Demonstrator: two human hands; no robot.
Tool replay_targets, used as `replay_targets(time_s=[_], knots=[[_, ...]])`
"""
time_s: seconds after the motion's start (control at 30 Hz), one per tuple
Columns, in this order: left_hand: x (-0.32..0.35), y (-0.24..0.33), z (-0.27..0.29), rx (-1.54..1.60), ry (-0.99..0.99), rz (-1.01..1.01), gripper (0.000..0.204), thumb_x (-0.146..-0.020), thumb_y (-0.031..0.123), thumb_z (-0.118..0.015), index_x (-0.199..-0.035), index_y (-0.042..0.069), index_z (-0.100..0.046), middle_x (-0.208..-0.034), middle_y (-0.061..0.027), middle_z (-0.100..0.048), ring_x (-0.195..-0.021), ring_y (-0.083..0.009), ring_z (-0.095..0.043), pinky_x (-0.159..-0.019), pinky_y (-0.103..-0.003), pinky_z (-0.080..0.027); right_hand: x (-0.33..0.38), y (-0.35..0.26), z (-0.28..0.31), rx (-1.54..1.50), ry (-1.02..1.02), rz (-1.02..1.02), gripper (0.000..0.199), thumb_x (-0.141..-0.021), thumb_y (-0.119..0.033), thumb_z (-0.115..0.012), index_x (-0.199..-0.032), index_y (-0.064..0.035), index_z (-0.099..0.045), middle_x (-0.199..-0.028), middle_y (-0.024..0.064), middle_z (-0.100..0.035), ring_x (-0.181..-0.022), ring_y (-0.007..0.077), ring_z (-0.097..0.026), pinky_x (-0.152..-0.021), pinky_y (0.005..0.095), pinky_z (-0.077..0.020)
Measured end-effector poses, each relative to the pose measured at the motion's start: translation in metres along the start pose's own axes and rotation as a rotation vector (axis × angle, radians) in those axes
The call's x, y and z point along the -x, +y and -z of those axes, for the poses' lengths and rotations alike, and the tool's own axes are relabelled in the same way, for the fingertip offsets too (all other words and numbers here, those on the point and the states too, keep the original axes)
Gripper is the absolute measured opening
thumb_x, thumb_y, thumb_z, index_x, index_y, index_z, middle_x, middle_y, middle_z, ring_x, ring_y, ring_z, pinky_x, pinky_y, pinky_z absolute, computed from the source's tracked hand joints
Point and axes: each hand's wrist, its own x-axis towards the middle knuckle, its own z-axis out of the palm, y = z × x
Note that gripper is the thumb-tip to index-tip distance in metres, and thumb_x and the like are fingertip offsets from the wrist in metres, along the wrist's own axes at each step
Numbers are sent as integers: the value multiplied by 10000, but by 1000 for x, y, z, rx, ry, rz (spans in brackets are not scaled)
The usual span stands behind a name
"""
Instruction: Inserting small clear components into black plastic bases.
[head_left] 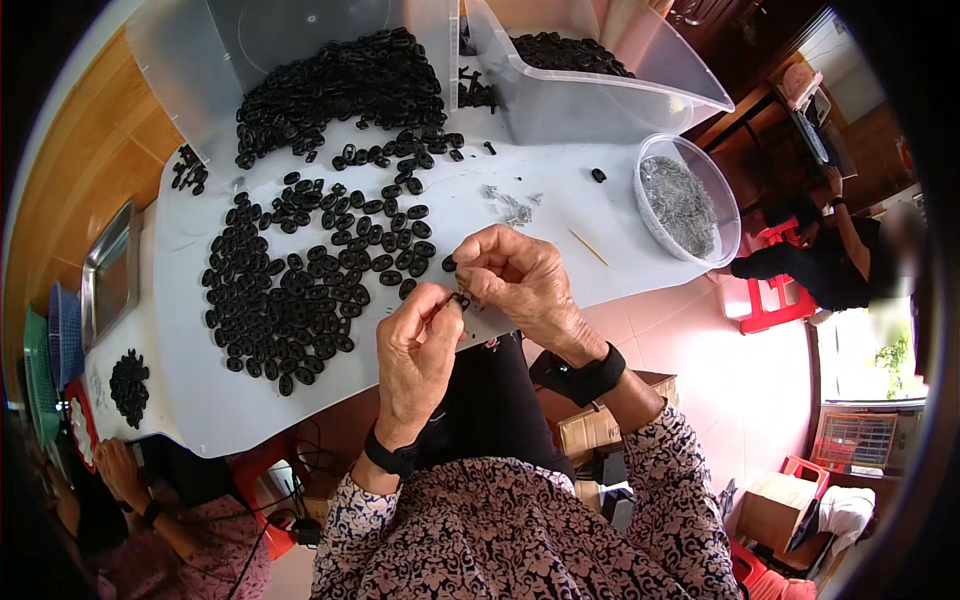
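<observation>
Over the table's near edge, my left hand (420, 345) and my right hand (520, 285) meet with fingertips pinched. Between them is a small black part (460, 300), mostly covered by the fingers. My left fingers are closed on it, while the right thumb and forefinger press in from the other side. Just beyond the right fingertips shows a black oval piece (449, 264); whether it is touched I cannot tell. To the left spread many black oval pieces (290, 320) with two openings each. A few small clear pieces (515, 212) lie beyond my right hand.
A large clear bin (190, 75) spills black pieces at the back left. Another clear bin (590, 105) stands beside it. On the right are a round tub (728, 225) of tiny clear pieces and a wooden stick (589, 247). People sit at lower left and far right.
</observation>
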Motion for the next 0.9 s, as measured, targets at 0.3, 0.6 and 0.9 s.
replay_targets(time_s=[0.3,0.6,0.9], knots=[[-1,-1,-4,-14,2,-14,89,-895,34,-535,-814,-2,-536,-633,38,-451,-554,-16,-379,-474,-189,-320,2,3,1,27,41,13,114,-887,10,-607,-1002,18,-604,-876,1,-634,-791,45,-586,-736,202,-514],[0,-3,-6,-22,21,-68,110,-905,31,-533,-803,-5,-514,-628,47,-410,-542,-11,-345,-459,-191,-290,5,7,-3,26,95,71,118,-884,39,-587,-999,18,-593,-867,0,-631,-799,40,-581,-738,200,-504],[0,-10,-6,-38,17,-76,84,-894,42,-549,-831,-10,-528,-638,34,-436,-546,-21,-365,-460,-200,-308,7,11,-3,-17,59,119,98,-885,39,-591,-978,9,-590,-853,-11,-611,-783,37,-559,-729,194,-490]])
